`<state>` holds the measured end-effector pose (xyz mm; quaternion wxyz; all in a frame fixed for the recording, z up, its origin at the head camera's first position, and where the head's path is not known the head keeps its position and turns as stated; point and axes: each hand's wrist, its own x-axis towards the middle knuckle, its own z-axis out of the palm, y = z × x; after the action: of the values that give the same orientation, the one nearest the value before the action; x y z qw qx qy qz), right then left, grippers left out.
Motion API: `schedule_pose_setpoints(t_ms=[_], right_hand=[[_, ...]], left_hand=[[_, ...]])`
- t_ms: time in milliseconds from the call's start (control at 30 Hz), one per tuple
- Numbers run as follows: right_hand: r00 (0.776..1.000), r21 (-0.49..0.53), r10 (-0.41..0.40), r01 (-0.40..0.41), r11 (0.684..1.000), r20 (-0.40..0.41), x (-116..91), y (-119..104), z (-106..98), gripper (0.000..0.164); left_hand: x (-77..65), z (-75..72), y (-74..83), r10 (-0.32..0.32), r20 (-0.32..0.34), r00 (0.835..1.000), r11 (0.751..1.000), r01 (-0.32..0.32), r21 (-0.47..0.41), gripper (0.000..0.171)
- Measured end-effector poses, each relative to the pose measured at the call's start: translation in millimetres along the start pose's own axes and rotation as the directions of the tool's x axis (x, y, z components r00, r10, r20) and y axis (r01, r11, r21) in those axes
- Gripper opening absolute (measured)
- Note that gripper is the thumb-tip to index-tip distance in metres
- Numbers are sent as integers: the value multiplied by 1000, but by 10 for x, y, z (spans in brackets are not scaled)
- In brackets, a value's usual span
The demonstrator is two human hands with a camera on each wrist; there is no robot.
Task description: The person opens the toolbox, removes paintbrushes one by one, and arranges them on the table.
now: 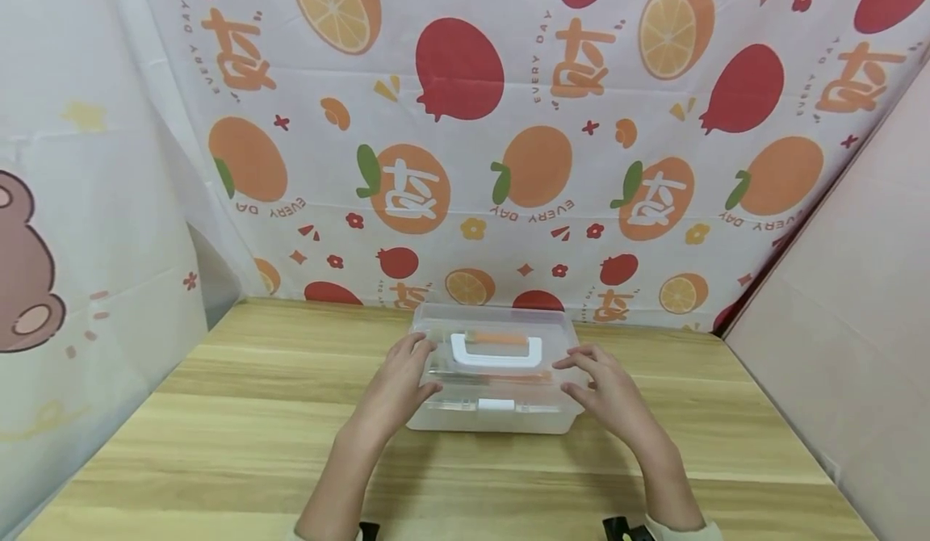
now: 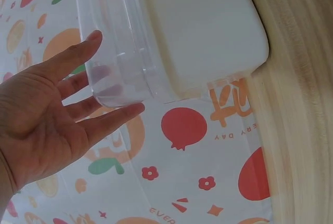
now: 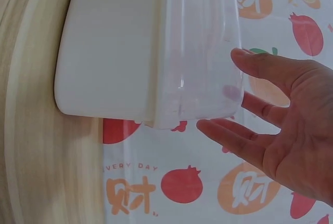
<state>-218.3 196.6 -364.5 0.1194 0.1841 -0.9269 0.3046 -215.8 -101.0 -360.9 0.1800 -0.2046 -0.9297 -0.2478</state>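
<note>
A lidded plastic storage box (image 1: 472, 420) with a clear top and a whitish base stands on the wooden table. A white carrying handle (image 1: 496, 361) lies on its lid, and a white latch (image 1: 496, 404) sits at the front. Orange and dark items show dimly through the lid. My left hand (image 1: 395, 383) is at the box's left end, fingers spread and loosely bent, fingertips right at the clear lid (image 2: 112, 42). At the opposite end my right hand (image 1: 606, 387) is spread likewise, its thumb and fingertips close to the lid's edge (image 3: 208, 47).
The wooden table (image 1: 276, 412) extends on both sides of the box and in front of it. Behind the box hangs a fruit-printed cloth (image 1: 465, 161). Pale cloth walls stand on the left (image 1: 109, 202) and right (image 1: 850, 283).
</note>
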Motion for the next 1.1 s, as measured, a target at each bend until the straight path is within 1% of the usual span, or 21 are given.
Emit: schedule_pose_setpoints(t_ms=[400, 667, 967, 1100], right_hand=[[999, -55, -41, 41, 998, -1, -45, -28, -29, 24], [1000, -72, -18, 19, 997, 16, -69, -75, -45, 24], [999, -105, 9, -5, 994, 39, -93, -143, -67, 25], [999, -122, 5, 1, 993, 46, -109, -161, -73, 25]], left_hand=[[-31, -33, 77, 12, 12, 1000, 999, -13, 32, 49], [-47, -53, 110, -4, 32, 999, 999, 3, 44, 50], [-71, -87, 147, -30, 56, 998, 999, 28, 38, 49], [-84, -96, 154, -40, 64, 997, 999, 38, 30, 49]])
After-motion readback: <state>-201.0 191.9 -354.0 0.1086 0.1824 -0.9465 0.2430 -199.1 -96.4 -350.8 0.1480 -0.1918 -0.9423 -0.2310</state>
